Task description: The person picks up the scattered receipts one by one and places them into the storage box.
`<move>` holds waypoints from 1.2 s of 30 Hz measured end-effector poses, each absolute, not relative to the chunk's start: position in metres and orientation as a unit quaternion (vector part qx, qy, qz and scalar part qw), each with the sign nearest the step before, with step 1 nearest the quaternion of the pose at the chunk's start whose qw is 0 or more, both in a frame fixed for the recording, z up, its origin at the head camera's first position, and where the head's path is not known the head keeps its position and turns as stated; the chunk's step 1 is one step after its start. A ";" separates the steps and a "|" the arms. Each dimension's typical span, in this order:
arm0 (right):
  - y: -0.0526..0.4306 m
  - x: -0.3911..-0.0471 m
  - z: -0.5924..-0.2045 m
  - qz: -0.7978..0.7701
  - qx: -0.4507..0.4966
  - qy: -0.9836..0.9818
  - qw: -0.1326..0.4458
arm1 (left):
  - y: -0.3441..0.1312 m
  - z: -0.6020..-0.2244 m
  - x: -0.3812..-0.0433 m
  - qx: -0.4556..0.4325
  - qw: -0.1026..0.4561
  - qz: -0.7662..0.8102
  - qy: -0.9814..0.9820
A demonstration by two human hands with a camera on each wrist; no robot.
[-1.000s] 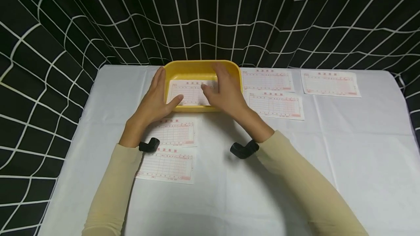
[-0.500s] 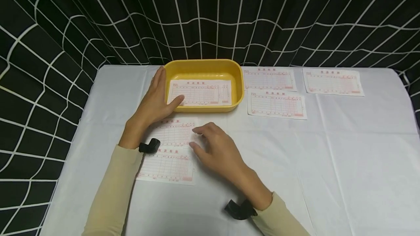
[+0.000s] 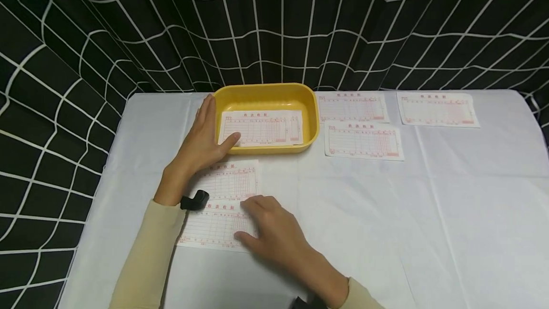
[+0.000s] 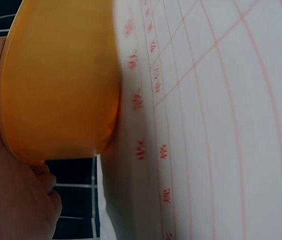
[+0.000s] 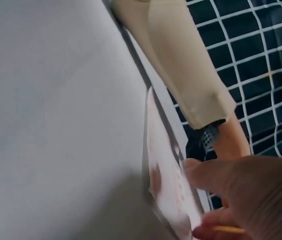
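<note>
My left hand [image 3: 199, 139] holds the left end of a yellow plastic tray [image 3: 266, 102], thumb over its front rim and fingers along the outside. Printed receipt slips [image 3: 263, 128] lie inside the tray. In the left wrist view the tray's orange-looking wall [image 4: 61, 80] stands beside a red-lined slip [image 4: 221, 125]. My right hand [image 3: 279, 230] is over the right edge of the lower receipt slip [image 3: 210, 230], thumb and fingers apart. Above that slip lies another receipt slip [image 3: 231, 182]. From the right wrist, the slip [image 5: 163, 165] appears edge-on near my fingertips [image 5: 193, 167]; contact is unclear.
Right of the tray lie two receipt slips, the upper [image 3: 353, 106] and the lower one [image 3: 363, 141]. Another slip [image 3: 438, 109] is farther right. A white cloth [image 3: 429, 213] covers the table. Black fabric with white netting [image 3: 274, 23] borders the back and left.
My right hand has left the tray and moved down toward me to the lower left slip, uncovering the slips inside. My left hand stays at the tray's left end.
</note>
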State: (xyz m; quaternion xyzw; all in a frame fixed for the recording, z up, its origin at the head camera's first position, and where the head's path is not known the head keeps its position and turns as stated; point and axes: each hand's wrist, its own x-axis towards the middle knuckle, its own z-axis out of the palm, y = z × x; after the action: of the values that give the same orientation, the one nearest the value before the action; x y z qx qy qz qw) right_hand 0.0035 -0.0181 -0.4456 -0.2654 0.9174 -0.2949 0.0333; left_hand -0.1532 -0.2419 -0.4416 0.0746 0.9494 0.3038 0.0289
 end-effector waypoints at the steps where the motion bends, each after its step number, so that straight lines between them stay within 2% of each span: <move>1: -0.019 0.005 -0.447 -0.290 -0.266 0.919 0.033 | -0.242 -0.441 -0.153 0.074 0.029 0.302 0.950; 5: -0.022 0.014 -0.452 -0.272 -0.260 0.926 0.028 | -0.241 -0.440 -0.152 0.075 0.031 0.302 0.950; 14: -0.027 0.025 -0.464 -0.208 -0.236 0.948 -0.037 | -0.242 -0.445 -0.151 0.079 0.040 0.294 0.952; 23: -0.026 0.028 -0.463 -0.188 -0.243 0.952 -0.015 | -0.243 -0.446 -0.151 0.078 0.029 0.295 0.952; 30: -0.021 0.020 -0.465 -0.231 -0.232 0.944 -0.039 | -0.242 -0.445 -0.153 0.079 0.029 0.298 0.951; 36: -0.018 0.012 -0.461 -0.296 -0.205 0.933 -0.003 | -0.242 -0.443 -0.155 0.082 0.025 0.297 0.951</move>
State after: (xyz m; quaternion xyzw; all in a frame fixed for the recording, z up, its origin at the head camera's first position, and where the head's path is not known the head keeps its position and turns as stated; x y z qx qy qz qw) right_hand 0.0117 -0.0184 -0.4614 -0.2053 0.9330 -0.2957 -0.0031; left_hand -0.1550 -0.2416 -0.4432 0.0822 0.9509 0.2973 0.0252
